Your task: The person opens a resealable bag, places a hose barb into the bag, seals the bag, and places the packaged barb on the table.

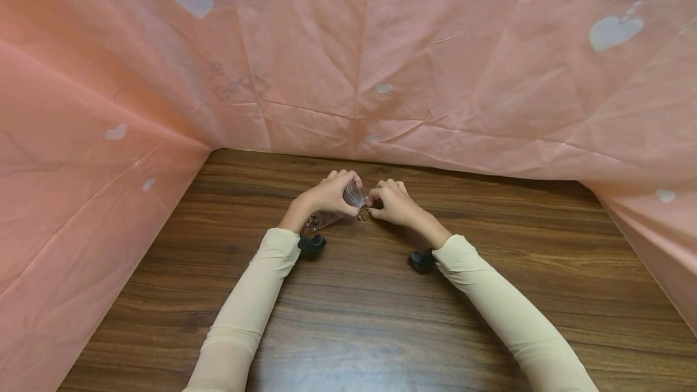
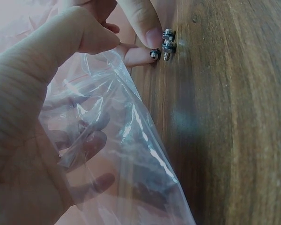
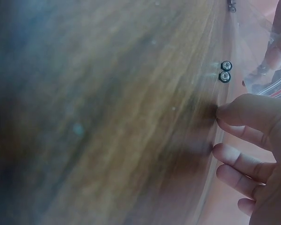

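My left hand (image 1: 332, 193) holds a clear zip-lock bag (image 2: 126, 140) near its mouth, with fingers visible through the plastic. Several small metal pieces (image 1: 311, 221) lie inside the bag's lower end. Close to the bag's mouth, my right hand (image 1: 396, 203) pinches a small threaded metal fitting (image 2: 154, 55) between thumb and finger. In the right wrist view the right fingertips (image 3: 227, 111) hide that piece. Two more metal fittings (image 2: 168, 46) stand side by side on the wooden table, just beside the pinched one.
A dark wood-grain table (image 1: 337, 319) lies beneath both arms. Pink cloth printed with white hearts (image 1: 463, 77) hangs behind the table and along its sides. Each wrist carries a small black camera (image 1: 312, 245).
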A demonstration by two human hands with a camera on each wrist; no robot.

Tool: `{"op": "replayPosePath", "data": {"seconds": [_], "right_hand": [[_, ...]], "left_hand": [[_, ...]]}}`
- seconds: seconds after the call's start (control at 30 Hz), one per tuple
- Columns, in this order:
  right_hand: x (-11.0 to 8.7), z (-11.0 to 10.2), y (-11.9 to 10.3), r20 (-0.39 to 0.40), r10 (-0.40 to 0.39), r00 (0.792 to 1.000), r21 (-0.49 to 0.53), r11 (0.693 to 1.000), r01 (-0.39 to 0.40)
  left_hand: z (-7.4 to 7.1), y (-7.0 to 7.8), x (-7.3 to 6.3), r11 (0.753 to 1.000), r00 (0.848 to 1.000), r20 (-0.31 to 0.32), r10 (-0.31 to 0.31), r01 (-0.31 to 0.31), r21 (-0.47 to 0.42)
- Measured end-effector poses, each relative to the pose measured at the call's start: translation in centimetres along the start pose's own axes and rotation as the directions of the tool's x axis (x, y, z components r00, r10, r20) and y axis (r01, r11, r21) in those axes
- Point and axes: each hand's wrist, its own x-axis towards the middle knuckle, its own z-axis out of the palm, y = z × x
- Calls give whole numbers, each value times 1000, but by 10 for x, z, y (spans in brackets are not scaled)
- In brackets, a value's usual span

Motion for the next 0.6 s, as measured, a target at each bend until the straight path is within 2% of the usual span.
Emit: {"op": "replayPosePath", "data": {"seconds": [0.6], "right_hand": [[0,-1,-1,-2,3,1000,-7,1000,-3]], "left_hand": [[2,1,0,1000,1000,-18,-4,4,4]]}}
